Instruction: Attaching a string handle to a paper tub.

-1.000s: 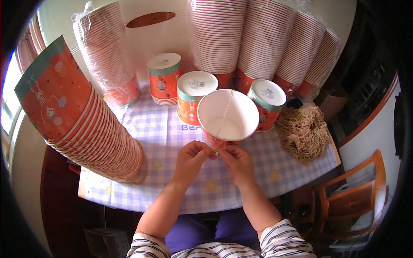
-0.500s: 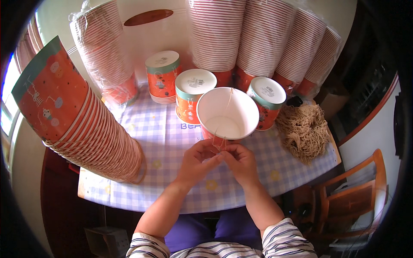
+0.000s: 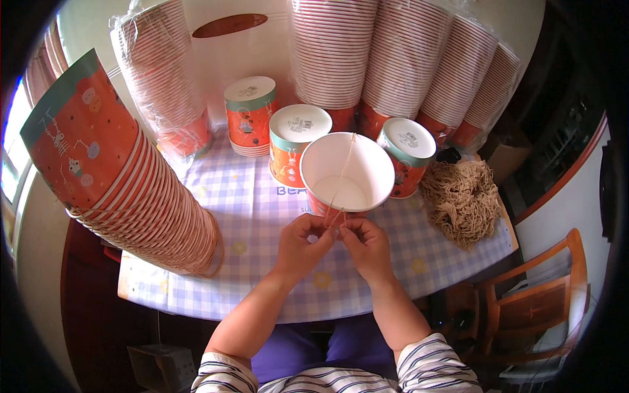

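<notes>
An orange paper bucket (image 3: 317,171) with a white inside stands mouth up in front of me. A thin tan string (image 3: 345,165) runs across its mouth from the far rim to the near side. Close against the bucket's near wall, my left hand (image 3: 303,245) pinches the string between thumb and forefinger. My right hand (image 3: 367,245) pinches it too, the fingertips almost touching those of the left. Loops of string rise from the fingers along the bucket's wall. The fingertips partly hide how the strands cross.
A tall leaning stack of nested buckets (image 3: 137,196) is at the left. Upturned buckets (image 3: 300,124) stand behind, before plastic-wrapped stacks (image 3: 406,59). A heap of tan string (image 3: 462,203) lies right on the checked tablecloth (image 3: 262,288). A wooden chair (image 3: 537,304) stands beyond the table's right edge.
My fingertips have drawn closer together on the string, and the strand across the bucket's mouth looks straighter. The bucket stays in place.
</notes>
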{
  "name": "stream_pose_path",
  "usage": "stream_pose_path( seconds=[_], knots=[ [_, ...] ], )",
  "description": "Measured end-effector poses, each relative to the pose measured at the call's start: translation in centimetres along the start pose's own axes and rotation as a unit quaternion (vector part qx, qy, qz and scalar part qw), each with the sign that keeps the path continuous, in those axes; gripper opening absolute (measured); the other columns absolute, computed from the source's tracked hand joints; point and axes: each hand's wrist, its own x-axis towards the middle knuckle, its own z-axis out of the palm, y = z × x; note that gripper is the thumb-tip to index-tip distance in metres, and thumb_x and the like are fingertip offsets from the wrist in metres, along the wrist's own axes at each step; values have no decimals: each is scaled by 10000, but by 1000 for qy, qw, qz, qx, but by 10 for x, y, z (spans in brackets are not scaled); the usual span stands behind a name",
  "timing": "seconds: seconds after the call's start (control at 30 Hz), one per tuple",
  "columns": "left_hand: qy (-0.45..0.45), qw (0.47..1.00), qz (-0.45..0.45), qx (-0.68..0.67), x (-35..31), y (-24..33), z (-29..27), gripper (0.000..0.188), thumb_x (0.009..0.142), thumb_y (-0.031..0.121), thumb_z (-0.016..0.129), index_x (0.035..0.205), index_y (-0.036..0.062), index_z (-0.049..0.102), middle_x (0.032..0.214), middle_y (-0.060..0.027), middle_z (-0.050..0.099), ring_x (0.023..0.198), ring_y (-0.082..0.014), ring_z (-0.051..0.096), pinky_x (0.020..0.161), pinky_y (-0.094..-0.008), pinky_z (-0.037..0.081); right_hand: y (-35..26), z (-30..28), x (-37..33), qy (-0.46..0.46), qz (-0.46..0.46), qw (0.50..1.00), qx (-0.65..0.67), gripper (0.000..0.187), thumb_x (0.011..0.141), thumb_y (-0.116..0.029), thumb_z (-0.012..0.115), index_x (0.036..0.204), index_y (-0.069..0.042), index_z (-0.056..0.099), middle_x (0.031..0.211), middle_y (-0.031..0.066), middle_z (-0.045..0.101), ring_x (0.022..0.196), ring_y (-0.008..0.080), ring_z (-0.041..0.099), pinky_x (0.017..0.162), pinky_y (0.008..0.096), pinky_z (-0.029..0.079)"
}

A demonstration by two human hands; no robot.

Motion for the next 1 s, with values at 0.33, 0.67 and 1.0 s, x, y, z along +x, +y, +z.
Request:
stream_pose_path(
  seconds=[0.33, 0.67, 1.0],
  knots=[
    [-20, 989, 25, -141, 1, -7, 0, 214, 759, 42, 651, 956, -30, 607, 827, -41, 642, 752, -86, 579, 679, -237, 469, 5, -1, 0, 18, -18, 1000, -12, 103, 840, -92, 633, 900, -9, 627, 753, 10, 628, 663, 54, 548, 595, 204, 434],
    [-9, 999, 6, -51, 3, -4, 6, 146, 809, 56, 670, 924, -13, 612, 843, -40, 639, 775, -86, 590, 699, -234, 480, 6, 4, -2, 25, -59, 994, -84, 86, 842, -64, 620, 898, 0, 624, 740, 9, 625, 650, 46, 536, 590, 201, 435],
    [24, 999, 29, 35, 1, 2, 2, 64, 809, 29, 625, 859, -11, 628, 768, -21, 636, 694, -55, 572, 628, -216, 467, 9, 3, 0, 75, -52, 996, -20, 87, 854, -96, 618, 866, -10, 617, 726, 7, 635, 628, 43, 542, 562, 198, 424]
  ],
)
